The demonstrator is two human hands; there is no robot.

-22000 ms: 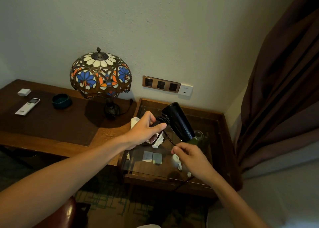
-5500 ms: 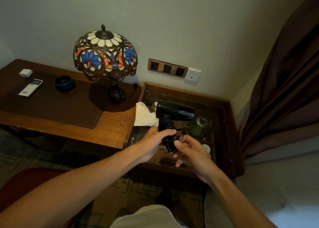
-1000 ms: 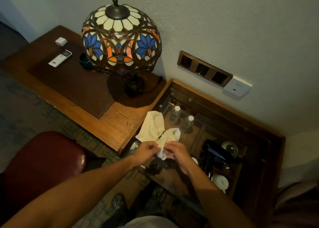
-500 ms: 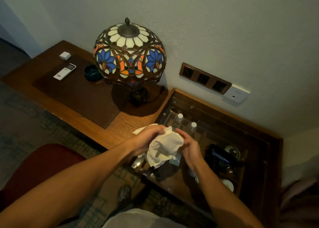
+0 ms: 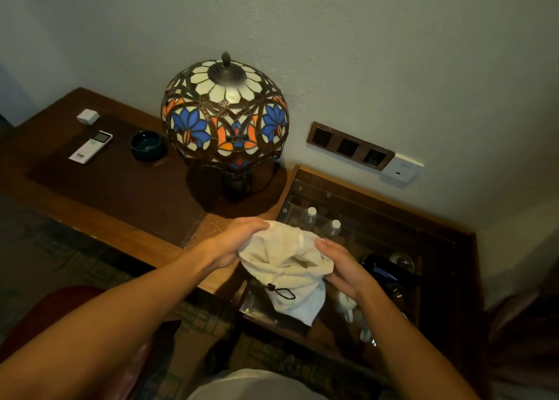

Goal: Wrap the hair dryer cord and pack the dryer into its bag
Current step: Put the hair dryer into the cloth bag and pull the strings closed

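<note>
A cream cloth drawstring bag [image 5: 287, 266] hangs between both hands above the glass-topped cabinet [image 5: 447, 242]. My left hand [image 5: 239, 242] grips the left side of its mouth, and my right hand [image 5: 341, 266] holds the right side, so the mouth gapes upward. A black drawstring with a toggle [image 5: 279, 290] dangles on the bag's front. The black hair dryer [image 5: 387, 274] lies on the glass to the right of my right hand, partly hidden by it; its cord is not clearly visible.
A stained-glass lamp [image 5: 223, 115] stands on the wooden desk [image 5: 121, 227] just left of the bag. A remote [image 5: 90, 147], a small white box [image 5: 87, 116] and a dark ashtray [image 5: 148, 145] lie farther left. Bottles [image 5: 308, 215] show under the glass. Wall sockets [image 5: 351, 148] are behind.
Both hands have pulled the bag's mouth wider and lifted it slightly. The dryer stays put on the glass where it was set down.
</note>
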